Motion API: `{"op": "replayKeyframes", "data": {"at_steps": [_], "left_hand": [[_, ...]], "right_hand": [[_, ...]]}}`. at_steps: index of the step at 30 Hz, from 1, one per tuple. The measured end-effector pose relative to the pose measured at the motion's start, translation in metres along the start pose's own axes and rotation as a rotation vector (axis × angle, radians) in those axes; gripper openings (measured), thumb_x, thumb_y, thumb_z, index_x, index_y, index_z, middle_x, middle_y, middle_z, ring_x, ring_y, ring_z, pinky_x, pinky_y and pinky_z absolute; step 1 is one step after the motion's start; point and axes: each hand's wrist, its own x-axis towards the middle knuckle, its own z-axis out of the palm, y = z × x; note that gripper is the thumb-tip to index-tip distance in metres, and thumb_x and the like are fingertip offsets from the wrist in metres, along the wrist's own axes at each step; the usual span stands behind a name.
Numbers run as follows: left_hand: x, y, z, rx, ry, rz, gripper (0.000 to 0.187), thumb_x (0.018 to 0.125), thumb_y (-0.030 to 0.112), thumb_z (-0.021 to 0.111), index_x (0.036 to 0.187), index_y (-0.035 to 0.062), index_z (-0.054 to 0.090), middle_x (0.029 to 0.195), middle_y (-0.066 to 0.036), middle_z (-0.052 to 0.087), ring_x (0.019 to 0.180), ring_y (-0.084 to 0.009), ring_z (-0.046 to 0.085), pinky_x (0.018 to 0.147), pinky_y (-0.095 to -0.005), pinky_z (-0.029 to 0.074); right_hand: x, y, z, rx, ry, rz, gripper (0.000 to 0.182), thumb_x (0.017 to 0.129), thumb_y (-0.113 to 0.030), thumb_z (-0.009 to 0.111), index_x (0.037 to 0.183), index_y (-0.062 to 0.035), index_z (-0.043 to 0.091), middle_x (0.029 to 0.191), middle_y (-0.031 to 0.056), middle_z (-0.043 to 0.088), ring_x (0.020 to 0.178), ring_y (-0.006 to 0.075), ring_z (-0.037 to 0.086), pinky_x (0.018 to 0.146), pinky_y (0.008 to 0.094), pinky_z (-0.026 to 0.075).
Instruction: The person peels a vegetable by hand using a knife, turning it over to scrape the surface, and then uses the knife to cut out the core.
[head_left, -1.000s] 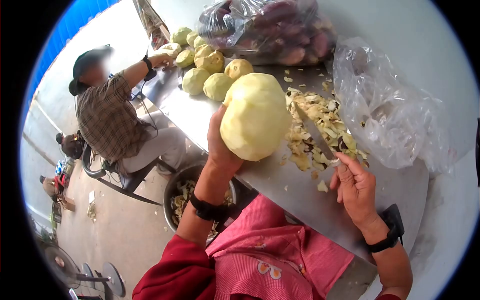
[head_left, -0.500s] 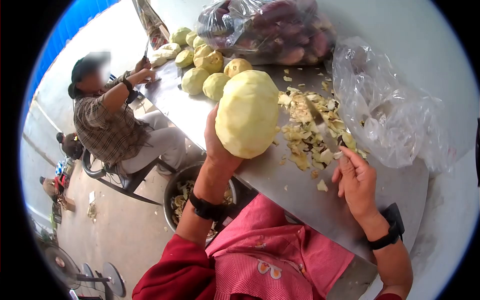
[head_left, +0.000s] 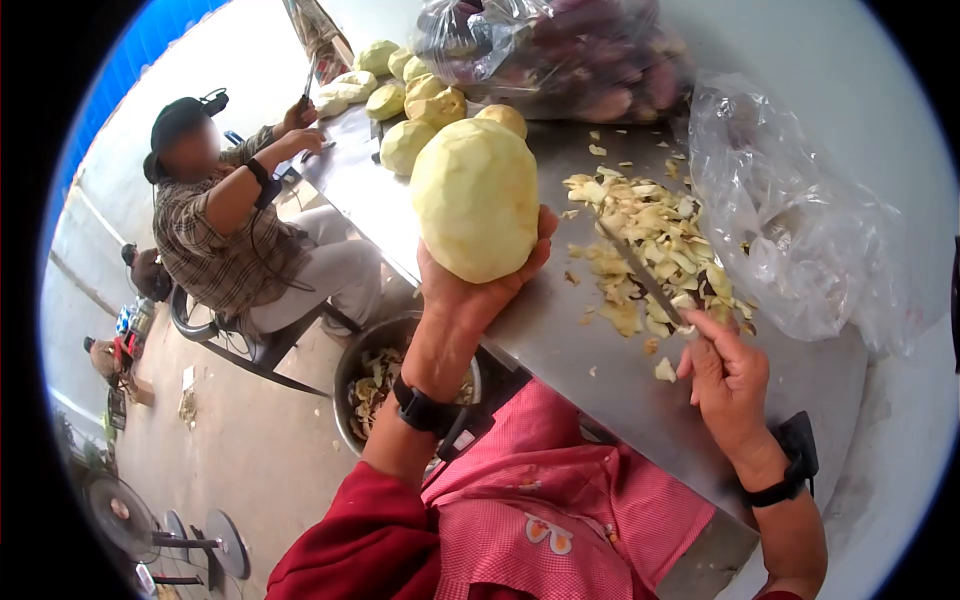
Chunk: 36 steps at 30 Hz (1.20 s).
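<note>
My left hand (head_left: pixel 478 285) cups a large, pale yellow peeled eggplant (head_left: pixel 475 200) from below, raised over the table's near edge. Its surface shows flat cut facets, with no dark skin on the side facing me. In my right hand (head_left: pixel 728 380) is a knife (head_left: pixel 645 275), its blade pointing up and left over a heap of peelings (head_left: pixel 655 235). The fingers wrap round the handle and mostly hide it. Beyond the held eggplant, several peeled ones (head_left: pixel 405 147) sit on the metal table (head_left: pixel 560 340).
A clear bag of purple eggplants (head_left: pixel 570 60) stands at the back. A crumpled plastic bag (head_left: pixel 790 210) lies on the right. Below the table edge, a metal bowl (head_left: pixel 345 385) holds peelings. A seated person (head_left: pixel 225 210) works at the left, and a fan (head_left: pixel 120 510) stands on the floor.
My left hand has turned the eggplant, its fingers now showing under the right side. The knife stays in my right hand, its blade lower and more slanted. The view has shifted slightly.
</note>
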Motion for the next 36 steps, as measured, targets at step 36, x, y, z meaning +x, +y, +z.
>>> {"op": "replayKeyframes", "data": {"at_steps": [36], "left_hand": [[-0.049, -0.071, 0.049, -0.109, 0.106, -0.174, 0.086, 0.086, 0.060, 0.067, 0.149, 0.0101, 0.035, 0.146, -0.022, 0.041, 0.131, -0.0454, 0.045, 0.100, -0.0625, 0.048]], "right_hand": [[-0.006, -0.004, -0.003, -0.252, -0.018, -0.400, 0.026, 0.091, -0.018, 0.070, 0.110, -0.0022, 0.061, 0.073, 0.0110, 0.065, 0.063, 0.0293, 0.066, 0.056, 0.0363, 0.050]]}}
